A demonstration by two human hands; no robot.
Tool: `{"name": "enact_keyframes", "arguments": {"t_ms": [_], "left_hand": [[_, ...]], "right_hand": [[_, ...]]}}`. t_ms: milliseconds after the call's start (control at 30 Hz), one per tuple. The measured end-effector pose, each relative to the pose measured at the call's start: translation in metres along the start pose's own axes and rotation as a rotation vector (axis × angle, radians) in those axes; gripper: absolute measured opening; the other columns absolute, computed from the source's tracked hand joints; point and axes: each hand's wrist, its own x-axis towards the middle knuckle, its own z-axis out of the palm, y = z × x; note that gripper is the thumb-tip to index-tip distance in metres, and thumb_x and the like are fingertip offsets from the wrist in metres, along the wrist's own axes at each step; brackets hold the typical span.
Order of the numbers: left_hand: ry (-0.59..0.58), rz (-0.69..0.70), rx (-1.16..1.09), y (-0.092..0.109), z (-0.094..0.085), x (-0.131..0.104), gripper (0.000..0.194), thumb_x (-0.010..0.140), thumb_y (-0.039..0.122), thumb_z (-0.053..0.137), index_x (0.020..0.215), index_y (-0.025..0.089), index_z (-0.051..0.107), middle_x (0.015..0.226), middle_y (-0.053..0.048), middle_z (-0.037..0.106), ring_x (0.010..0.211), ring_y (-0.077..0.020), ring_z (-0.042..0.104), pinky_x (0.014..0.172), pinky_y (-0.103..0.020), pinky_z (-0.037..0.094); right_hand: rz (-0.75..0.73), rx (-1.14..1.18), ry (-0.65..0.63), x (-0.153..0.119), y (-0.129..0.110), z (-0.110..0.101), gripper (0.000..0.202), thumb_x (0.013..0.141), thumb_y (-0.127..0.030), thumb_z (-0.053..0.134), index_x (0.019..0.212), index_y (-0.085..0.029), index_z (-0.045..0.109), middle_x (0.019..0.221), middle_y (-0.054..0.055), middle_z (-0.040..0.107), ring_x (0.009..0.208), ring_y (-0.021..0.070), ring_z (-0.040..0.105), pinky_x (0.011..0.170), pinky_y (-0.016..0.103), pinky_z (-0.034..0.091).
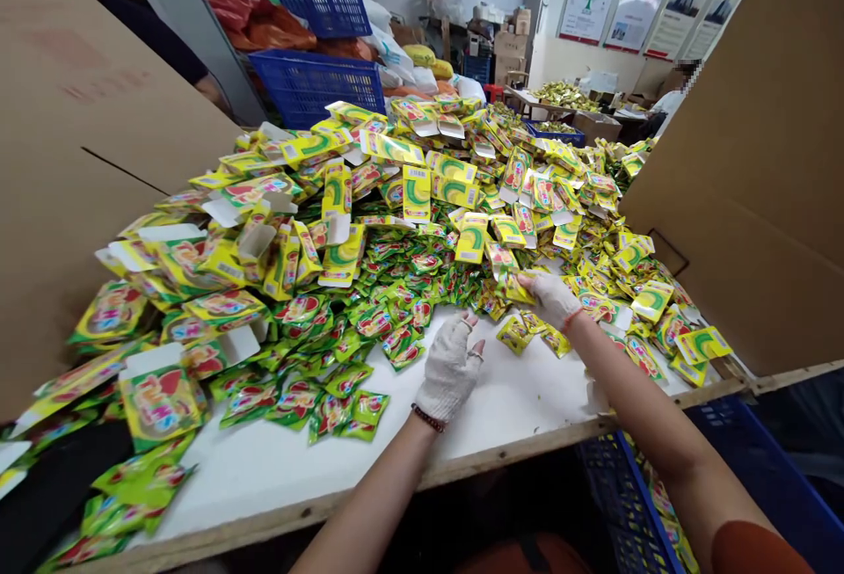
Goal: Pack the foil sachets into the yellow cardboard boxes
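Note:
My left hand (450, 370), in a white fingerless work glove with a beaded bracelet at the wrist, rests low over the white tabletop (409, 433). Its fingers are loosely bent with the thumb apart, and nothing shows in them. It is beside a heap of small green candy packets (375, 321). My right hand (552, 297), gloved the same way, pinches a yellow packet (512, 287) at the edge of the pile. Several loose yellow packets (515, 334) lie just below that hand. Behind both hands spreads a mound of yellow cardboard boxes (415, 192), some with open flaps.
Large cardboard sheets stand at the left (85, 161) and right (738, 170). Below the table's right front edge is a blue crate (610, 486) holding packets. Stacked blue crates (316, 86) and sacks (389, 47) are behind; another person (673, 99) sits at the far right.

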Motion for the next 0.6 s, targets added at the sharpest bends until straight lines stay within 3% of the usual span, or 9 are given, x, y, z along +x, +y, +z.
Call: {"name": "enact_keyframes", "arguments": {"t_ms": [67, 167, 233, 300, 400, 467, 533, 600], "left_hand": [[-0.019, 0.152, 0.098, 0.014, -0.010, -0.001, 0.054, 0.082, 0.028, 0.060, 0.133, 0.015, 0.048, 0.140, -0.020, 0.048, 0.136, -0.0329, 0.041, 0.112, -0.052, 0.033], [-0.257, 0.349, 0.164, 0.036, -0.024, 0.001, 0.080, 0.069, 0.026, 0.068, 0.142, 0.018, 0.039, 0.151, -0.018, 0.037, 0.145, -0.0409, 0.021, 0.115, -0.067, 0.010], [-0.474, 0.388, 0.136, 0.046, -0.029, 0.002, 0.080, 0.065, 0.023, 0.067, 0.141, 0.021, 0.041, 0.143, -0.015, 0.048, 0.141, -0.0406, 0.030, 0.113, -0.069, 0.005], [-0.636, 0.334, 0.097, 0.051, -0.029, 0.001, 0.067, 0.066, 0.024, 0.066, 0.132, 0.021, 0.050, 0.123, -0.012, 0.062, 0.124, -0.0352, 0.050, 0.113, -0.063, 0.019], [-0.674, 0.167, 0.168, 0.050, -0.024, -0.005, 0.043, 0.072, 0.033, 0.065, 0.111, 0.017, 0.060, 0.102, -0.012, 0.065, 0.097, -0.0293, 0.060, 0.092, -0.044, 0.045], [-0.589, 0.062, 0.281, 0.047, -0.019, -0.010, 0.041, 0.074, 0.038, 0.066, 0.107, 0.015, 0.060, 0.100, -0.014, 0.063, 0.092, -0.0295, 0.060, 0.080, -0.039, 0.047], [-0.507, -0.001, 0.363, 0.045, -0.016, -0.016, 0.045, 0.075, 0.042, 0.067, 0.109, 0.014, 0.059, 0.102, -0.015, 0.062, 0.092, -0.0296, 0.060, 0.078, -0.038, 0.046], [-0.475, -0.020, 0.391, 0.044, -0.014, -0.021, 0.047, 0.076, 0.045, 0.068, 0.109, 0.014, 0.058, 0.102, -0.014, 0.062, 0.091, -0.0295, 0.060, 0.077, -0.038, 0.046]], "right_hand": [[0.118, -0.036, -0.245, -0.043, -0.004, -0.013, 0.035, 0.062, -0.040, 0.077, 0.080, -0.014, 0.063, 0.067, 0.003, 0.062, 0.058, 0.0128, 0.056, 0.054, 0.025, 0.049], [0.167, -0.186, -0.583, -0.088, -0.008, -0.030, 0.036, 0.066, -0.043, 0.077, 0.076, -0.011, 0.065, 0.066, 0.002, 0.060, 0.057, 0.0099, 0.051, 0.054, 0.022, 0.043], [0.135, -0.299, -0.679, -0.103, -0.007, -0.038, 0.036, 0.069, -0.044, 0.076, 0.073, -0.010, 0.065, 0.064, 0.000, 0.057, 0.058, 0.0089, 0.048, 0.054, 0.021, 0.039], [0.134, -0.361, -0.692, -0.109, -0.003, -0.043, 0.036, 0.069, -0.044, 0.076, 0.071, -0.010, 0.063, 0.063, -0.001, 0.055, 0.058, 0.0080, 0.046, 0.054, 0.020, 0.036], [0.150, -0.304, -0.514, -0.112, 0.012, -0.042, 0.038, 0.069, -0.047, 0.075, 0.074, -0.012, 0.061, 0.062, -0.002, 0.053, 0.053, 0.0072, 0.045, 0.049, 0.020, 0.035], [0.122, -0.213, -0.270, -0.116, 0.026, -0.036, 0.041, 0.071, -0.051, 0.072, 0.084, -0.014, 0.061, 0.062, -0.002, 0.054, 0.049, 0.0078, 0.045, 0.044, 0.020, 0.034], [0.082, -0.151, -0.022, -0.120, 0.039, -0.026, 0.048, 0.072, -0.056, 0.068, 0.096, -0.016, 0.060, 0.067, -0.001, 0.057, 0.048, 0.0096, 0.048, 0.041, 0.021, 0.037], [0.032, -0.181, 0.106, -0.125, 0.049, -0.016, 0.051, 0.074, -0.059, 0.065, 0.102, -0.017, 0.060, 0.072, 0.002, 0.061, 0.050, 0.0114, 0.052, 0.042, 0.023, 0.041]]}}
